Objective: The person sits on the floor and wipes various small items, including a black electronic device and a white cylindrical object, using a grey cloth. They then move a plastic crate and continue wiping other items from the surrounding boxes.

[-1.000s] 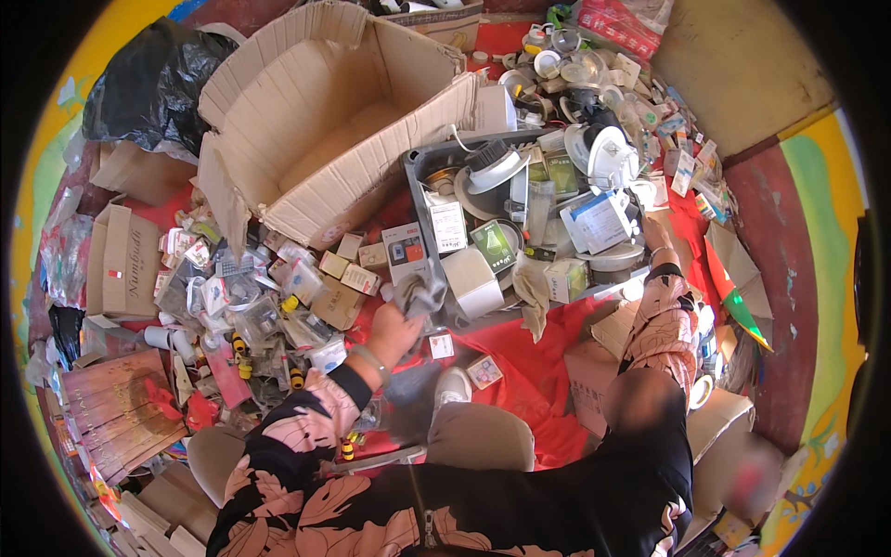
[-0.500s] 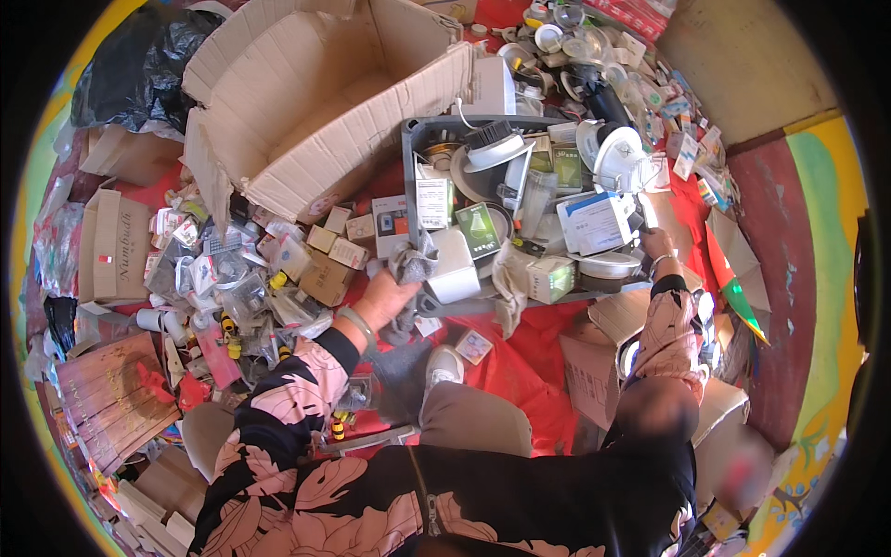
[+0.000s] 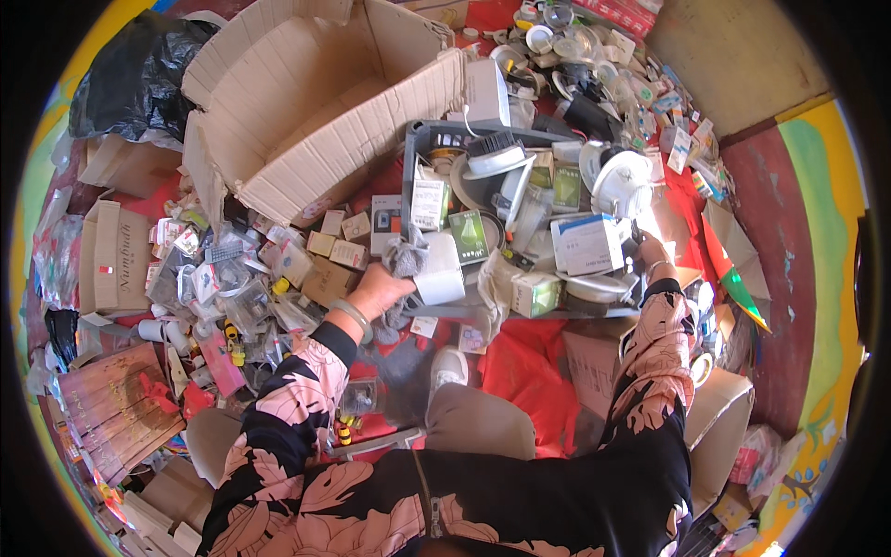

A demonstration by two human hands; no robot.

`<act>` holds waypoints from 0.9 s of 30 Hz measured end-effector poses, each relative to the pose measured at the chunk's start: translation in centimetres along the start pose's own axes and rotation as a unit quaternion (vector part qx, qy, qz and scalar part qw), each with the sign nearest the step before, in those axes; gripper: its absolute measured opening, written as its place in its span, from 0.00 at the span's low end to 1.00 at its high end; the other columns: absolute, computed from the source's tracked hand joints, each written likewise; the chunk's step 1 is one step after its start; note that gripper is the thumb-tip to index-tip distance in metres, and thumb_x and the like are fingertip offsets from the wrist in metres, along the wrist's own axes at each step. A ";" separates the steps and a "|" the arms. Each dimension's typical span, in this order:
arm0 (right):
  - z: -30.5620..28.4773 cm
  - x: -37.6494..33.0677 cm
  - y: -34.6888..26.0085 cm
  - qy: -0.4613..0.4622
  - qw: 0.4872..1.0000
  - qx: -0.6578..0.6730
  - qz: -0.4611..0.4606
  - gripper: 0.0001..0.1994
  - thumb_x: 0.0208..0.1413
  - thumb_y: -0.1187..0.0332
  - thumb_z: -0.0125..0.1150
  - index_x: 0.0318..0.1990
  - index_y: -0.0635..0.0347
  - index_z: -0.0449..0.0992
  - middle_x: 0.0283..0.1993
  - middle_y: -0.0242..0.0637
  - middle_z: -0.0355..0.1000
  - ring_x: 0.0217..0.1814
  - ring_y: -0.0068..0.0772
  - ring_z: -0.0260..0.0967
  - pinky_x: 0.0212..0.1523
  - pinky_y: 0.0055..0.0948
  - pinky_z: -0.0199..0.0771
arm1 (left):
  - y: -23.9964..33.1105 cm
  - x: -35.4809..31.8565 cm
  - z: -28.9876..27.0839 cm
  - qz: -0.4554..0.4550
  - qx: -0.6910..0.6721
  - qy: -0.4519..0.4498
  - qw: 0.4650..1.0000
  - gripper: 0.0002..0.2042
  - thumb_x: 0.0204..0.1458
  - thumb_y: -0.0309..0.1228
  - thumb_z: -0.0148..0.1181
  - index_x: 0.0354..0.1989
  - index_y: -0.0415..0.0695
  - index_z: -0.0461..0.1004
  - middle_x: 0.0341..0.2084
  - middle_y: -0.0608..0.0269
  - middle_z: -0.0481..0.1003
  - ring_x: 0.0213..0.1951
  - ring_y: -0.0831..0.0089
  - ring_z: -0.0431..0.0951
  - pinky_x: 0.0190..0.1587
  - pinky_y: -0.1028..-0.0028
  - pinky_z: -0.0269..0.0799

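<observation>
A: State the position of each hand.

B: The left hand (image 3: 379, 290) sits just left of frame centre, fingers closed around a grey cloth (image 3: 405, 258). The cloth touches a white box (image 3: 440, 269) at the near edge of the grey tray (image 3: 411, 153). The right hand (image 3: 647, 249) lies right of centre, behind the blue-and-white box (image 3: 587, 245); whether its fingers are spread or closed cannot be told.

A: How is the wiping step best done?

B: In my judgement: keep the cloth bunched in the palm, press it flat on one face of the white box, and steady the box so it does not slide into the green box (image 3: 469, 236) beside it.

A: What edges limit movement?

B: The tray wall stands directly behind the cloth. The cardboard carton (image 3: 316, 102) fills the upper left. Small packets (image 3: 232, 278) crowd the left side, close to the wrist.

A: Where is open room?

B: Only the red sheet (image 3: 524, 371) below centre, between the knee (image 3: 478, 422) and the tray, shows bare surface. Withdraw the hand toward it.
</observation>
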State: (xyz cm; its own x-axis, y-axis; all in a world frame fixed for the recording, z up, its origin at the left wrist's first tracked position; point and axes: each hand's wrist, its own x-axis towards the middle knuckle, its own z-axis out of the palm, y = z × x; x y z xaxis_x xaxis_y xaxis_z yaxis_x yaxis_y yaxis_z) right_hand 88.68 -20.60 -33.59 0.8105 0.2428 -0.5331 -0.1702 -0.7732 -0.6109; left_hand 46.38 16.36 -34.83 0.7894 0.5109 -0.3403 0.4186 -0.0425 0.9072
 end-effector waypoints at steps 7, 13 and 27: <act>-1.2 2.4 3.6 -0.021 0.992 -0.079 -0.091 0.21 0.33 0.85 0.49 0.41 0.62 0.70 0.33 0.37 0.70 0.32 0.35 0.69 0.32 0.29 0.71 | -1.8 -1.4 1.4 0.021 0.083 0.020 0.996 0.14 0.38 0.33 0.57 0.33 0.39 0.74 0.27 0.47 0.76 0.34 0.57 0.77 0.37 0.68 0.71; 0.8 0.6 -1.7 -0.059 0.996 0.062 0.013 0.26 0.31 0.87 0.51 0.44 0.60 0.71 0.34 0.39 0.72 0.33 0.36 0.70 0.34 0.30 0.71 | 0.2 -9.1 3.4 -0.006 0.028 0.029 0.999 0.14 0.40 0.29 0.56 0.37 0.41 0.73 0.30 0.51 0.76 0.35 0.56 0.76 0.38 0.67 0.70; 2.0 -19.7 -14.8 0.049 0.964 -0.176 -0.195 0.23 0.25 0.78 0.49 0.38 0.66 0.73 0.27 0.33 0.69 0.28 0.29 0.67 0.29 0.26 0.67 | -8.7 -11.9 -5.2 -0.015 -0.063 0.117 0.991 0.19 0.41 0.39 0.62 0.38 0.38 0.73 0.32 0.49 0.75 0.37 0.59 0.76 0.42 0.68 0.69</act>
State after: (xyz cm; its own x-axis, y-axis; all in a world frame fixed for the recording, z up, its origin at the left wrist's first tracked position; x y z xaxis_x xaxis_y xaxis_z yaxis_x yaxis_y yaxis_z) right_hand 74.10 -12.73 -15.24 0.8266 0.5115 -0.2347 0.3440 -0.7893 -0.5086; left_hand 31.02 15.08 -37.41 0.6460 0.6956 -0.3144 0.3687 0.0764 0.9264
